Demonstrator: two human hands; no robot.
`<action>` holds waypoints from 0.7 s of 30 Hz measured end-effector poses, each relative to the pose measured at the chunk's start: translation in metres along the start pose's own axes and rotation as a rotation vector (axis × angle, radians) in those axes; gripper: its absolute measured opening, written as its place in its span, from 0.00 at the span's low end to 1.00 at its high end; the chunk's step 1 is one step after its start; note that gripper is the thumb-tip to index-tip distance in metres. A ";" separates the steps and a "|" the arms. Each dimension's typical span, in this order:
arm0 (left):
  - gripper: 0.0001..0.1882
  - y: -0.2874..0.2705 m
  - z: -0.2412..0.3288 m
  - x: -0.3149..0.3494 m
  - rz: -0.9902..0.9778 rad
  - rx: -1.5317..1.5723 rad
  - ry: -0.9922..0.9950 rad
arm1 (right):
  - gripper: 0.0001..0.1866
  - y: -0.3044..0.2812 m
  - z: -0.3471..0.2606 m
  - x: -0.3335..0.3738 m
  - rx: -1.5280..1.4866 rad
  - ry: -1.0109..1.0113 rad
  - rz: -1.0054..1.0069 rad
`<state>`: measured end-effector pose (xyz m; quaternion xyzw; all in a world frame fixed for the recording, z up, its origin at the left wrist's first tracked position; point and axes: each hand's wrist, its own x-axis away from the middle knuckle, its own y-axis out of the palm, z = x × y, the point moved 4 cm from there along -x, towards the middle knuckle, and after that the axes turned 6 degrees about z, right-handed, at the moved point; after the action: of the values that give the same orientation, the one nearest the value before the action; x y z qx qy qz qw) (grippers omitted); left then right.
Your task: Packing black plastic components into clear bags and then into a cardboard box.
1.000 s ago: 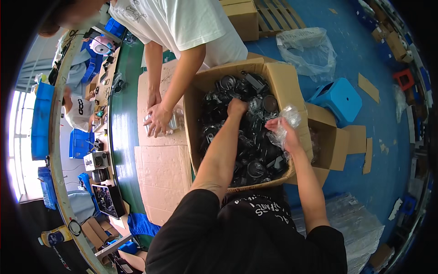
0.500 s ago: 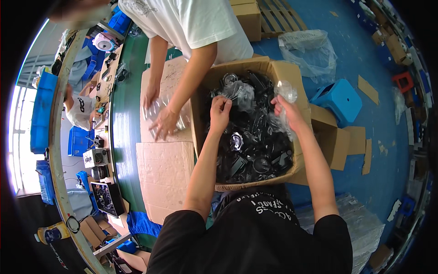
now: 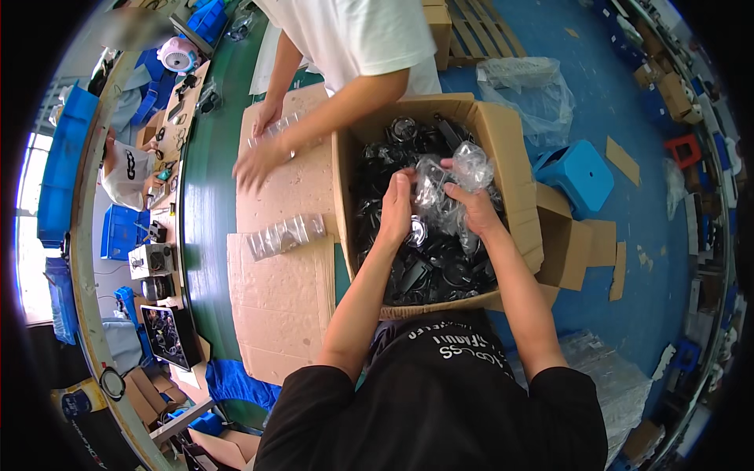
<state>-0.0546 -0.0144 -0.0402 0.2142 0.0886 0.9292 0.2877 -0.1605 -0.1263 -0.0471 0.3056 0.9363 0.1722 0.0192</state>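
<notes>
An open cardboard box (image 3: 516, 157) in front of me is full of black plastic parts (image 3: 440, 271), some with round shiny lenses or rings. My right hand (image 3: 477, 210) is closed on crumpled clear plastic bags (image 3: 473, 166) above the heap; part of the plastic hangs down between my hands. My left hand (image 3: 395, 210) is beside that plastic, fingers stretched upward and nothing plainly gripped. To the left, a clear ribbed plastic pack (image 3: 287, 236) lies on flattened cardboard (image 3: 283, 310).
A co-worker in a white shirt (image 3: 361, 39) leans in from the far side, hands (image 3: 263, 161) over another clear pack. Left runs a green bench (image 3: 212, 259). A blue stool (image 3: 577, 179), a pallet (image 3: 491, 31) and plastic wrap (image 3: 542, 94) sit on the floor to the right.
My hands have come closer together, my right hand moving left with the clear plastic. The co-worker's hands have moved up and left, and a clear pack now lies uncovered on the cardboard.
</notes>
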 end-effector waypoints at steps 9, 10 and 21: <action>0.15 -0.021 -0.011 0.001 -0.227 -0.437 0.430 | 0.25 0.013 -0.010 0.000 -0.401 0.176 0.050; 0.16 -0.025 -0.012 -0.002 -0.255 -0.471 0.374 | 0.24 0.014 -0.009 -0.001 -0.392 0.243 0.059; 0.18 -0.045 0.040 -0.017 0.207 -0.665 0.427 | 0.20 -0.035 0.008 -0.025 0.229 0.197 0.407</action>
<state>-0.0015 0.0142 -0.0231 -0.0805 -0.1810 0.9549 0.2213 -0.1592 -0.1648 -0.0678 0.4696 0.8663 0.0945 -0.1419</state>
